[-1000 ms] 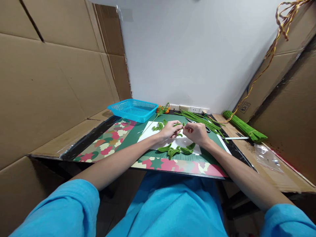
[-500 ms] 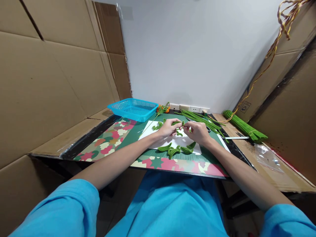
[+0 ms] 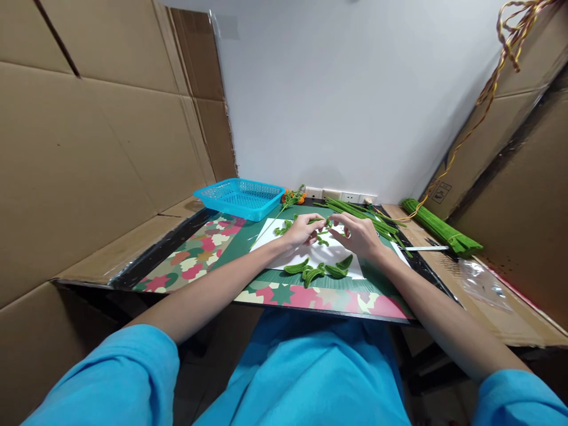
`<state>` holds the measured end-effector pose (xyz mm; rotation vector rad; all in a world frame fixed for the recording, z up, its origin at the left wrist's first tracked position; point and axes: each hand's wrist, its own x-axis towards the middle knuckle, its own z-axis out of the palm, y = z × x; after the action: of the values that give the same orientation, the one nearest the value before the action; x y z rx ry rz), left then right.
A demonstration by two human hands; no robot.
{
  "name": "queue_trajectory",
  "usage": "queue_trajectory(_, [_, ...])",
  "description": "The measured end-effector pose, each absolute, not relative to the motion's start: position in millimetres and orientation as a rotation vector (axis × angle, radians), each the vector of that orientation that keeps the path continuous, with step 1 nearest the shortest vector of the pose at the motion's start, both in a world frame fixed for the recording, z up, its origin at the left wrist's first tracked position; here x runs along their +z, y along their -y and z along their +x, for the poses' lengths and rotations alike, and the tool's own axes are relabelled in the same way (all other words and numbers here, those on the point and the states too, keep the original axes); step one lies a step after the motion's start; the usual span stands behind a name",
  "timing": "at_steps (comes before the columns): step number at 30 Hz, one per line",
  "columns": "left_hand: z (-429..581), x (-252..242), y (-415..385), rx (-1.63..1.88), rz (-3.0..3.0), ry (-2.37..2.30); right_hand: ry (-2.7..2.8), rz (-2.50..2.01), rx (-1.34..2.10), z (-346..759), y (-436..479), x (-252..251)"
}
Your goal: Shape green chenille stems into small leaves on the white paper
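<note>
Over a white paper sheet [image 3: 277,258], my left hand [image 3: 303,231] pinches a green pipe cleaner [image 3: 328,223], whose small curled end shows past the fingertips. Just to its right is my right hand [image 3: 357,234], thumb and fingers parted around that end. Whether a fingertip touches it I cannot tell. Nearer me lie several leaf shapes bent from green pipe cleaner [image 3: 313,274], on the paper's front edge and the green mat. Smaller curled green pieces [image 3: 283,228] rest on the paper left of my left hand, and another lies below the hands.
A blue plastic basket [image 3: 248,208] stands back left, beside an orange flower with a green stem [image 3: 293,197]. Loose green pipe cleaners [image 3: 361,213] lie back right, and a tied bundle [image 3: 439,228] further right. Near it are a white strip [image 3: 426,248] and a clear plastic bag [image 3: 483,283].
My right hand's thumb and fingers have spread apart from their pinch at the pipe cleaner's end. My left hand keeps its hold in nearly the same spot.
</note>
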<state>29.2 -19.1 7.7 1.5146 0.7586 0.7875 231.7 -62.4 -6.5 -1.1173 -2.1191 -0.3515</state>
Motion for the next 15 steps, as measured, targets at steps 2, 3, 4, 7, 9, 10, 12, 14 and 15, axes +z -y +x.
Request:
queue_trajectory(2, [29, 9, 20, 0.779, 1.504, -0.761, 2.134, -1.094, -0.391, 233, 62, -6])
queue_trajectory(3, [29, 9, 21, 0.773, 1.499, -0.756, 2.143, -1.080, -0.415, 234, 62, -6])
queue_trajectory(4, [29, 10, 21, 0.760, 1.496, -0.746, 2.152, -1.068, -0.441, 235, 61, -6])
queue_trajectory(7, [28, 11, 21, 0.709, 1.495, -0.705, 2.182, -1.033, -0.512, 239, 60, -5])
queue_trajectory(9, [28, 10, 21, 0.688, 1.481, -0.682, 2.198, -1.007, -0.546, 241, 59, -5])
queue_trajectory(10, [28, 10, 20, 0.684, 1.470, -0.672, 2.206, -0.997, -0.558, 242, 58, -5])
queue_trajectory(12, [27, 8, 20, 0.680, 1.447, -0.659, 2.224, -0.991, -0.567, 244, 57, -5])
queue_trajectory(14, [27, 7, 20, 0.672, 1.428, -0.654, 2.243, -0.991, -0.534, 246, 55, -6])
queue_trajectory(15, [27, 7, 20, 0.666, 1.418, -0.653, 2.248, -0.989, -0.501, 247, 55, -6])
